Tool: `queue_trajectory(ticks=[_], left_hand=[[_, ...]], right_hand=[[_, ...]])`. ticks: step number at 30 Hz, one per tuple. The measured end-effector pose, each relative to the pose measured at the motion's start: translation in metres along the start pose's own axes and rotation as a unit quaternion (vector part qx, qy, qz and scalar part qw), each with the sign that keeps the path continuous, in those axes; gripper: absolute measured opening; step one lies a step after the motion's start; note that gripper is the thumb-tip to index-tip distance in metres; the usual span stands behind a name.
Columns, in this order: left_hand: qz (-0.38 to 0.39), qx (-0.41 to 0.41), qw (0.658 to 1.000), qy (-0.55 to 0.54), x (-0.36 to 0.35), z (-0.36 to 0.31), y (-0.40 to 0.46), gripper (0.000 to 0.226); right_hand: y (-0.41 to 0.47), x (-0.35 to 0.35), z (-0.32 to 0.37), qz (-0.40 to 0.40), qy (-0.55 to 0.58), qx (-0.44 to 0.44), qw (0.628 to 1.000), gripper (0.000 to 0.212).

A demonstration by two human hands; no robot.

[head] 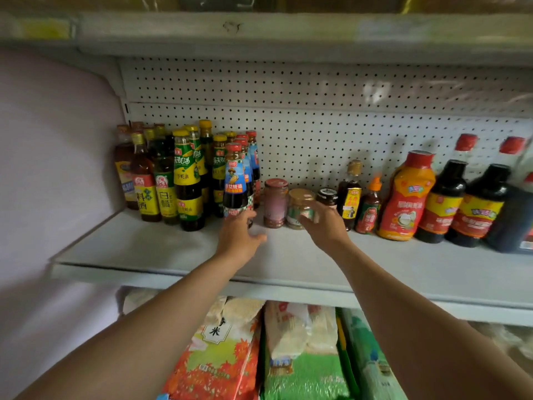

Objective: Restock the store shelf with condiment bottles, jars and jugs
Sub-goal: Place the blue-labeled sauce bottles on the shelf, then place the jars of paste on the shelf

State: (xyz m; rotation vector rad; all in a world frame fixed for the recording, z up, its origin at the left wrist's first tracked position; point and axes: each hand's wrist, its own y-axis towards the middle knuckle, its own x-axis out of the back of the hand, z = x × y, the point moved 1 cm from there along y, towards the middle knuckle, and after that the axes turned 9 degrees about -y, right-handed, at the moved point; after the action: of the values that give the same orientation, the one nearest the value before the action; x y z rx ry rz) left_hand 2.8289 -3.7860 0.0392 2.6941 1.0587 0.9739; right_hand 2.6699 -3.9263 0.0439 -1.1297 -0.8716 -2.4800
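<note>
Single head cam, wide-angle, no second view so no overlap. Looks forward and slightly down, straight into the white shelf and its pegboard back, close in. Both forearms enter from the bottom edge, left hand and right hand near frame centre. Upper shelf edge runs along the top, rice bags below. Edges bow and blur.

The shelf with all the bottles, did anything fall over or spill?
No. Every bottle and jar on the grey metal shelf stands upright, with no spill showing. The red-capped blue-label dark sauce bottle just stands ahead of its row, by the left hand.
</note>
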Motion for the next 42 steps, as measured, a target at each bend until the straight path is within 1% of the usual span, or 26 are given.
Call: queue_trajectory(ticks=[2, 6, 8, 12, 16, 20, 23, 26, 29, 34, 36, 38, 42], left_hand=[[0.006, 0.013, 1.0, -0.008, 0.009, 0.005, -0.012, 0.057], [0.025, 0.029, 0.999, -0.021, 0.022, 0.012, -0.04, 0.06], [0.041, 0.042, 0.998, -0.011, 0.026, 0.019, -0.058, 0.062], [0.058, 0.05, 0.997, -0.02, 0.033, 0.033, -0.102, 0.065], [0.094, 0.059, 0.993, -0.05, 0.032, 0.062, -0.155, 0.062], [0.138, 0.11, 0.984, -0.033, 0.033, 0.091, -0.208, 0.07], [0.16, 0.121, 0.979, -0.018, 0.036, 0.107, -0.239, 0.068], [0.17, 0.133, 0.976, -0.004, 0.037, 0.124, -0.268, 0.068], [0.177, 0.162, 0.971, 0.014, 0.033, 0.137, -0.299, 0.068], [0.192, 0.205, 0.96, 0.013, 0.014, 0.135, -0.333, 0.074], [0.189, 0.214, 0.958, 0.007, 0.0, 0.128, -0.343, 0.071], [0.193, 0.226, 0.955, 0.007, -0.018, 0.119, -0.356, 0.067], [0.207, 0.275, 0.939, 0.01, -0.054, 0.107, -0.381, 0.07]], right_hand=[[-0.023, 0.011, 0.004, 0.013, -0.011, -0.02, 1.0, 0.048], [-0.068, 0.029, 0.012, 0.068, -0.052, -0.089, 0.992, 0.069], [-0.093, 0.035, 0.02, 0.089, -0.073, -0.118, 0.986, 0.074], [-0.153, 0.034, 0.038, 0.118, -0.101, -0.138, 0.978, 0.07], [-0.22, 0.013, 0.045, 0.153, -0.134, -0.148, 0.968, 0.068], [-0.281, -0.003, 0.047, 0.189, -0.145, -0.172, 0.956, 0.066], [-0.315, -0.01, 0.039, 0.207, -0.158, -0.188, 0.947, 0.066], [-0.346, -0.021, 0.028, 0.222, -0.15, -0.218, 0.938, 0.068], [-0.374, -0.033, 0.019, 0.244, -0.129, -0.247, 0.929, 0.069], [-0.397, -0.036, -0.004, 0.272, -0.101, -0.235, 0.928, 0.072], [-0.406, -0.032, -0.017, 0.281, -0.093, -0.234, 0.926, 0.07], [-0.417, -0.027, -0.034, 0.299, -0.08, -0.238, 0.921, 0.069], [-0.432, -0.019, -0.074, 0.33, -0.068, -0.25, 0.908, 0.069]])
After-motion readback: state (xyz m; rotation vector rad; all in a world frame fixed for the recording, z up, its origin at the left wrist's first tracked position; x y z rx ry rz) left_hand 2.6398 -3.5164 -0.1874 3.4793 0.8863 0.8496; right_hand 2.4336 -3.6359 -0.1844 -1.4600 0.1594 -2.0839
